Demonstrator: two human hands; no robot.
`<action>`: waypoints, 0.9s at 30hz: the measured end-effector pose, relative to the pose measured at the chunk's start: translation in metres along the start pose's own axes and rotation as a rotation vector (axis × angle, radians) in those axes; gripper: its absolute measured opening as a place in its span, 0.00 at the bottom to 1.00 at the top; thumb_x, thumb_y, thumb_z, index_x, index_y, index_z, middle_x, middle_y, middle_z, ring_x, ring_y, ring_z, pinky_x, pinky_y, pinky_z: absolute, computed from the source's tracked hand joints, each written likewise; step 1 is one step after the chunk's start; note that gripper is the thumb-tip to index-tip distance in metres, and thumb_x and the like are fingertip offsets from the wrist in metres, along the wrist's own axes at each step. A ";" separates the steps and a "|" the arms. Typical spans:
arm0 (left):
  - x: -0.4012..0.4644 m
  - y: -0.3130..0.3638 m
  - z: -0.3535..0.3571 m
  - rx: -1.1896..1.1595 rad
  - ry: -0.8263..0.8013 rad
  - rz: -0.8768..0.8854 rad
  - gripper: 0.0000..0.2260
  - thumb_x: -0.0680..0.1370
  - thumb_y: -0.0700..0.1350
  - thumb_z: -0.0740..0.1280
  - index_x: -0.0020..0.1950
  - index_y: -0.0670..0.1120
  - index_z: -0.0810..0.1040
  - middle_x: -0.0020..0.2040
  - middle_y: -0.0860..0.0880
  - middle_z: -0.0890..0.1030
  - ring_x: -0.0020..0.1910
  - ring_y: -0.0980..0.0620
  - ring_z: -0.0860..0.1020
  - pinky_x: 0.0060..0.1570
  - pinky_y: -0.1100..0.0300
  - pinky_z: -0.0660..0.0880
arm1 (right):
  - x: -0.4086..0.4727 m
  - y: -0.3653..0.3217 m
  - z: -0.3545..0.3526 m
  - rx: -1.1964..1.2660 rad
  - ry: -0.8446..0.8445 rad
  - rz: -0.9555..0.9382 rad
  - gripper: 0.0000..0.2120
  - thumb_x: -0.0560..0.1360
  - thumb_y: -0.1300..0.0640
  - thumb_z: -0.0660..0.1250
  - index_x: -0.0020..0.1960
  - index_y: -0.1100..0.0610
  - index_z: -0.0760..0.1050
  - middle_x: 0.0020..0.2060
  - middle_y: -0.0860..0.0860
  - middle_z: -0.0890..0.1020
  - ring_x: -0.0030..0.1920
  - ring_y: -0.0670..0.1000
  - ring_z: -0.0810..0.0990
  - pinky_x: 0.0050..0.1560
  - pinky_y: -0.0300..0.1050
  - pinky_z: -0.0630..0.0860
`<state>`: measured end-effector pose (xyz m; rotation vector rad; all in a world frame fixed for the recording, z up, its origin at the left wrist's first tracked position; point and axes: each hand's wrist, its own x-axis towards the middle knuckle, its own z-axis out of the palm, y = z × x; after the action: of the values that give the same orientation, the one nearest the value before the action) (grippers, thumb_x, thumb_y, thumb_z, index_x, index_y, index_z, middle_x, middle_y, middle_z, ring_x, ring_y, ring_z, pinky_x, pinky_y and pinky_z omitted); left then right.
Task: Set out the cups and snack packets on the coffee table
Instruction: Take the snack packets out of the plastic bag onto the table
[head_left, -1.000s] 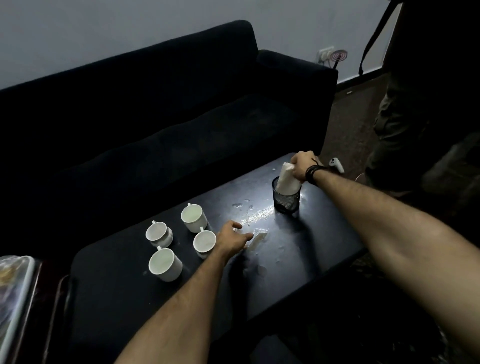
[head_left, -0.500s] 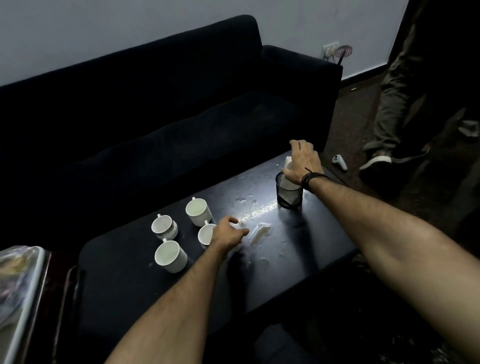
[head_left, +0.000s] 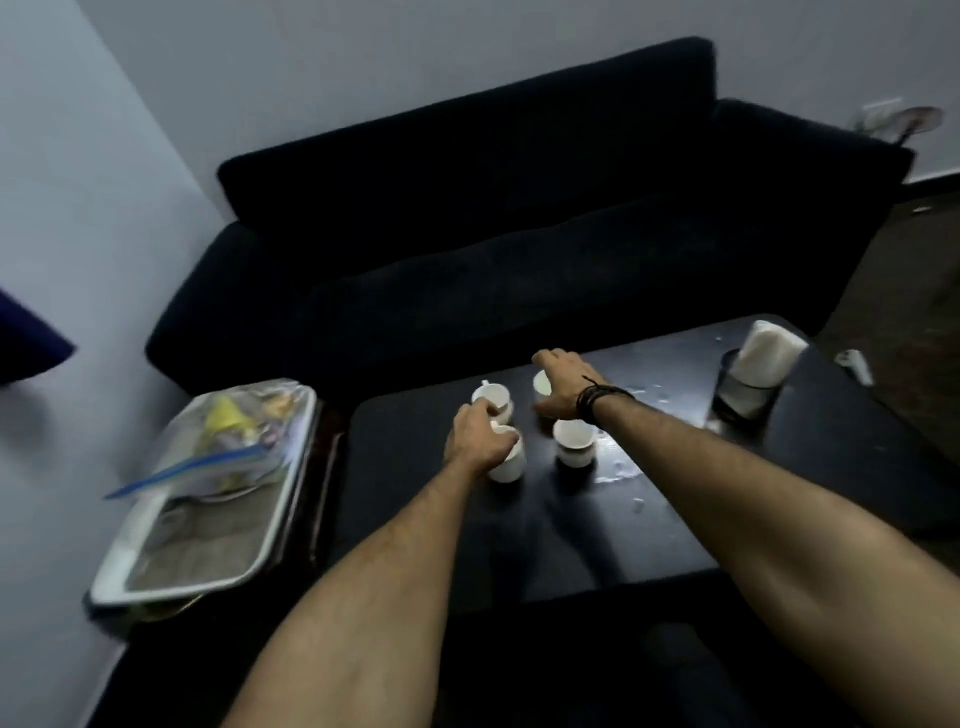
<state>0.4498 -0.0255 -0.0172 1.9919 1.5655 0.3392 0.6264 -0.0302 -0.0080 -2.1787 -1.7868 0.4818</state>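
Four white cups stand in a cluster on the black coffee table (head_left: 415, 530). My left hand (head_left: 480, 436) curls over the rim of the near-left cup (head_left: 506, 467) and grips it. Just behind it sits the far-left cup (head_left: 493, 397). My right hand (head_left: 563, 387), with a dark wristband, arches over the far-right cup (head_left: 543, 385) with its fingers fairly straight. The near-right cup (head_left: 574, 449) stands free below that wrist. A clear zip bag of snack packets (head_left: 234, 431) lies on a white tray (head_left: 202, 577) left of the table.
A black mesh holder (head_left: 740, 397) with a white paper roll (head_left: 766, 356) stands at the table's far right. Wet spots (head_left: 618, 470) shine near the cups. A dark sofa (head_left: 493, 234) runs behind the table. A small white device (head_left: 854, 364) lies on the floor.
My right hand has left the mesh holder and swung left over the cups. My left hand has shifted from the paper scrap to the near-left cup. The view has turned left, showing the tray.
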 end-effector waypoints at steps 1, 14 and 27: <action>-0.002 -0.012 -0.011 0.018 0.025 -0.011 0.20 0.70 0.51 0.72 0.59 0.48 0.75 0.59 0.47 0.73 0.57 0.46 0.76 0.57 0.51 0.75 | 0.002 -0.017 0.008 0.010 -0.028 -0.021 0.34 0.68 0.47 0.73 0.70 0.55 0.66 0.67 0.56 0.72 0.67 0.59 0.70 0.65 0.54 0.71; -0.046 -0.219 -0.152 0.190 0.458 -0.399 0.27 0.75 0.52 0.65 0.70 0.40 0.67 0.68 0.40 0.68 0.65 0.39 0.71 0.62 0.47 0.70 | 0.027 -0.248 0.106 0.146 -0.169 -0.325 0.27 0.74 0.46 0.69 0.69 0.55 0.69 0.65 0.55 0.74 0.65 0.57 0.74 0.63 0.51 0.72; -0.058 -0.330 -0.134 0.390 0.096 -0.532 0.38 0.77 0.66 0.49 0.80 0.44 0.49 0.80 0.42 0.48 0.78 0.41 0.49 0.74 0.41 0.46 | 0.047 -0.363 0.195 -0.003 -0.134 -0.388 0.29 0.73 0.50 0.71 0.70 0.53 0.64 0.65 0.56 0.70 0.58 0.60 0.77 0.57 0.56 0.77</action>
<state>0.0981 0.0053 -0.0928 1.7412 2.2795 -0.0931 0.2299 0.0880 -0.0355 -1.7700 -2.2133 0.5399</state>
